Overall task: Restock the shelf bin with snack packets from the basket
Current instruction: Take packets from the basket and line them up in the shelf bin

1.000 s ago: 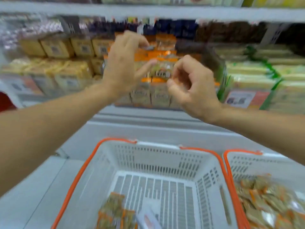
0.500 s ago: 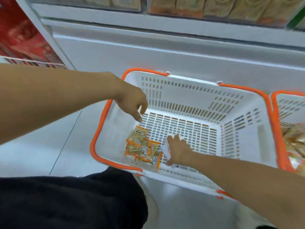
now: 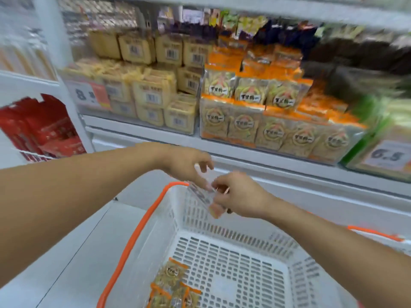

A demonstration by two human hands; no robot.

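Observation:
A white basket with an orange rim [image 3: 133, 236] sits below the shelf, with a few orange-topped snack packets [image 3: 171, 283] lying in its near left corner. Above the basket's far wall, my right hand [image 3: 240, 194] pinches a small clear plastic tag [image 3: 200, 196]. My left hand [image 3: 186, 167] is beside it, fingers loosely spread, fingertips touching the tag's upper edge. The clear shelf bin [image 3: 201, 103] ahead holds rows of the same orange packets [image 3: 266, 130].
Yellow packets [image 3: 155, 92] fill the bin to the left, and green packs [image 3: 378, 121] stand to the right with a price card [image 3: 391, 156]. Red packs [image 3: 44, 130] sit in a wire rack at the far left. A second basket's orange rim [image 3: 373, 233] shows at the right.
My right hand lifted the clear tag out of the basket to its far rim. My left hand rose to meet it. The view tilted up from the basket to the shelf.

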